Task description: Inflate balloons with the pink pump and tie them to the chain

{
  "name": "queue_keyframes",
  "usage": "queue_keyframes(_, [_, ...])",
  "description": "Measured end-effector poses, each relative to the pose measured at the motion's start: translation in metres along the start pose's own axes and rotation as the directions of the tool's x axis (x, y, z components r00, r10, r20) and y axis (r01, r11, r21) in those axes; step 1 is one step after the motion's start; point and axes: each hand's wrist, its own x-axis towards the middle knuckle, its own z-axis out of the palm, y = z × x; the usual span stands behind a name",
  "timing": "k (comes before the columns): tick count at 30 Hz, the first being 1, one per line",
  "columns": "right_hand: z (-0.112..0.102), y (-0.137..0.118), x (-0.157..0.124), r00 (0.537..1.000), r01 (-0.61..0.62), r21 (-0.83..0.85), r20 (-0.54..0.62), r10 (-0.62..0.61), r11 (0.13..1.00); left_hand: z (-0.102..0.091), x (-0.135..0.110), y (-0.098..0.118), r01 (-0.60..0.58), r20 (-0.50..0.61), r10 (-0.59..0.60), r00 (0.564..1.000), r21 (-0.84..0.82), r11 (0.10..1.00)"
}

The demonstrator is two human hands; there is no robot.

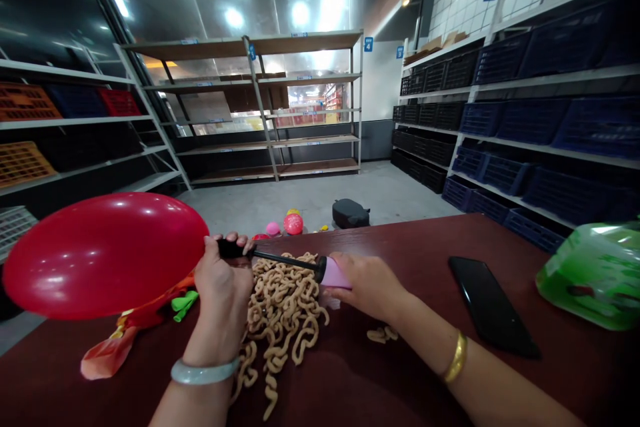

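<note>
Red balloon (pixel 107 255) bulging full beside hand pump (pixel 321 269)
Left hand (pixel 220 281) and right hand (pixel 369 283) gripping it; uninflated balloons (pixel 111 355) lying to its left.

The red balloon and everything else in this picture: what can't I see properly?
All in the head view:
- Red balloon: its neck is hidden by the left hand, so I can't tell whether it joins the pump.
- Pink barrel of the pump: partly covered by the right hand.
- Green bag: cut off by the right edge.
- Shelf-edge labels: too small to read.
</note>
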Motion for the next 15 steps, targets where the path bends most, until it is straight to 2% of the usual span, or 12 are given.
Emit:
queue_keyframes(5, [-0.002,0.000,-0.001,1.000,-0.021,-0.051,0.009,0.022,0.998,0.004,-0.017,-0.022,-0.006,0.060,0.006,0.998,0.001,1.000])
queue_keyframes(10, [-0.004,-0.004,-0.001,1.000,-0.021,-0.062,0.007,0.022,0.998,0.009,-0.045,-0.052,0.082,0.114,-0.085,0.990,0.026,0.996])
queue_keyframes(15, [-0.005,-0.010,-0.002,0.999,-0.037,-0.063,0.014,0.038,0.997,0.012,-0.073,-0.075,0.186,0.113,-0.190,0.975,0.044,0.981])
